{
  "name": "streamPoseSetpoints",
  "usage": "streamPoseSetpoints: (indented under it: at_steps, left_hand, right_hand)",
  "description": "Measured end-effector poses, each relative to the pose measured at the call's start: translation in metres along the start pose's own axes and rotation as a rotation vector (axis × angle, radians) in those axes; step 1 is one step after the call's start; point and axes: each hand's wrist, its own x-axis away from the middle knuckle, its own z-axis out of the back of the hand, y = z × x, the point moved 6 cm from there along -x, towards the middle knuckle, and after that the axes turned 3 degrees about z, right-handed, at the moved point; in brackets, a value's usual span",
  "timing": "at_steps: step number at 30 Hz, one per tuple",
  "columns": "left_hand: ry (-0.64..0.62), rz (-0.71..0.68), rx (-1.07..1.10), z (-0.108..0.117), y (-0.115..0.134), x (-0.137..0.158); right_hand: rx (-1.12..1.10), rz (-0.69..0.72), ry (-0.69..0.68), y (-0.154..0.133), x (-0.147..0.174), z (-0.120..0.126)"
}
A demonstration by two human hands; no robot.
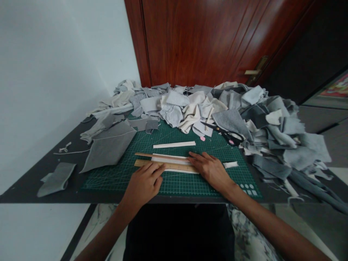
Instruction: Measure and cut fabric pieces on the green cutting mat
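On the green cutting mat [108,180] lies a strip of white fabric [174,160], running left to right. A wooden ruler [176,167] rests along its near part, and a thin brown wooden strip [144,154] lies along its far part. My left hand [145,183] presses on the ruler near its left half, fingers stretched over it and holding nothing. Flat over the right end of the fabric and ruler is my right hand [210,169], its fingers extended and covering those ends. A narrow folded white strip [174,144] lies just beyond.
Heaped grey and white fabric scraps [174,108] line the back and right of the dark table [24,181]. Black scissors [225,134] lie at the mat's far right. A large grey cloth piece [111,146] overlaps the mat's left side. A small white scrap [230,164] is near my right hand.
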Motion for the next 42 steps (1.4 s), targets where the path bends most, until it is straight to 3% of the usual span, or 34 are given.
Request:
streamPoseSetpoints:
  at_steps: [10, 34, 42]
  left_hand:
    - [-0.001, -0.004, -0.008, 0.001, 0.0, -0.002]
    - [0.0, -0.017, 0.022, 0.0, -0.002, -0.002]
    - [-0.035, 0.066, 0.081, -0.005, 0.006, -0.016]
  right_hand:
    - [-0.006, -0.002, -0.027, -0.002, -0.016, 0.0]
    - [-0.005, -0.007, -0.012, 0.011, -0.014, -0.001]
    - [0.001, 0.065, -0.006, 0.014, -0.013, 0.0]
